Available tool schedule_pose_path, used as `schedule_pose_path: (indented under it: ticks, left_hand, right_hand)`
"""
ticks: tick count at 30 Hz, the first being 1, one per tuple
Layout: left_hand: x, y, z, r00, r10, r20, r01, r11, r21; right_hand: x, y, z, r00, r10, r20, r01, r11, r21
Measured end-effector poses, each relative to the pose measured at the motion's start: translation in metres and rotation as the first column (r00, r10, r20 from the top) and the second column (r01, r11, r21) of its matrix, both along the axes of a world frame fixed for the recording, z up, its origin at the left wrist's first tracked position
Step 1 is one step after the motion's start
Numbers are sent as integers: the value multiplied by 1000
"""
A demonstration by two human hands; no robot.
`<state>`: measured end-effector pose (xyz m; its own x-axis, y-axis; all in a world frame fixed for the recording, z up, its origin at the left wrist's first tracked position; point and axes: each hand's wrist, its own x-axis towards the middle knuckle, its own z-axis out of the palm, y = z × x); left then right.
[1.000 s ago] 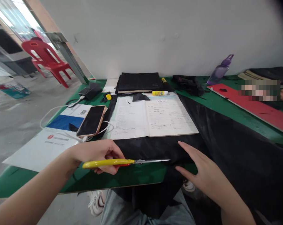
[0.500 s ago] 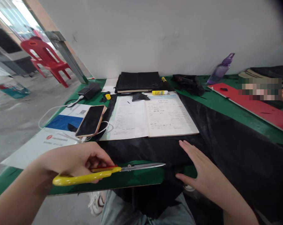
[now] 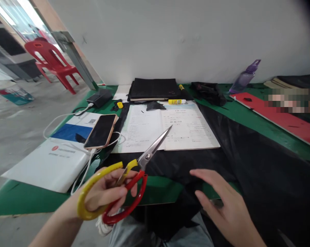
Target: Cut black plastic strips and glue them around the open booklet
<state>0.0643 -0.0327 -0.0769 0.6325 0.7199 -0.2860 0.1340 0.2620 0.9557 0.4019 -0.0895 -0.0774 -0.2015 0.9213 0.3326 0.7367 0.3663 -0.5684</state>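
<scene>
Scissors (image 3: 148, 156) swung toward booklet (image 3: 192, 133); print illegible.

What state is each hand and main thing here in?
Yellow-and-red-handled metal scissors, blades closed.
Left hand, gripping scissors.
Right hand, open, empty.
White printed book, open.
Black rectangular smartphone, screen dark, cable attached.
Yellow-and-white glue stick, lying flat.
Wide black sheet, spread.
Purple plastic bottle, upright.
Red plastic chair, unoccupied.

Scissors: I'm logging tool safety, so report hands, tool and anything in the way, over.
Left hand holding scissors, blades closed. Right hand empty, open. In view, blades overlap open booklet; black sheet near right hand.
</scene>
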Motion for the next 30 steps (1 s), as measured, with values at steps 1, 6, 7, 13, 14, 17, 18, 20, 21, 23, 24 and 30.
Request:
schedule_pose_path:
  ticks: [1,6,7,13,14,17,18,20,21,23,24,30]
  left_hand:
    - [11,-3,-3,991,94,98,-94,996,-6]
    - [65,-11,-12,895,196,401,-175,981,-89]
    - [72,-11,-13,868,224,442,-202,975,-98]
    - [101,-4,-13,727,358,587,-356,926,-124]
    - [104,-3,-12,713,373,593,-371,919,-132]
    - [112,-3,-9,670,418,614,-396,900,-181]
    - [114,-3,-9,665,423,616,-392,899,-195]
    - [117,-3,-8,670,441,598,-390,894,-222]
    - [118,-3,-7,676,451,583,-396,890,-229]
    - [118,-3,-6,696,466,546,-412,882,-228]
    - [117,-2,-6,707,465,533,-414,883,-221]
    - [110,0,-18,772,440,460,-419,895,-153]
  right_hand:
    - [-9,-2,2,997,56,-50,-56,998,-6]
    - [-52,-3,7,965,191,-179,-234,936,-264]
    - [-59,-2,6,964,184,-193,-238,920,-312]
    - [-82,5,1,878,-77,-472,-161,881,-444]
    - [-85,7,2,820,-121,-560,-182,872,-455]
    - [-96,17,3,577,-245,-779,-317,812,-490]
    - [-99,20,2,489,-298,-820,-358,789,-500]
    - [-104,27,0,328,-401,-855,-405,758,-511]
    - [-105,30,-1,264,-440,-858,-412,753,-513]
    - [-107,36,-3,187,-500,-846,-418,738,-529]
    - [-106,39,-4,167,-522,-837,-427,726,-538]
    - [-102,50,-12,39,-524,-851,-535,708,-460]
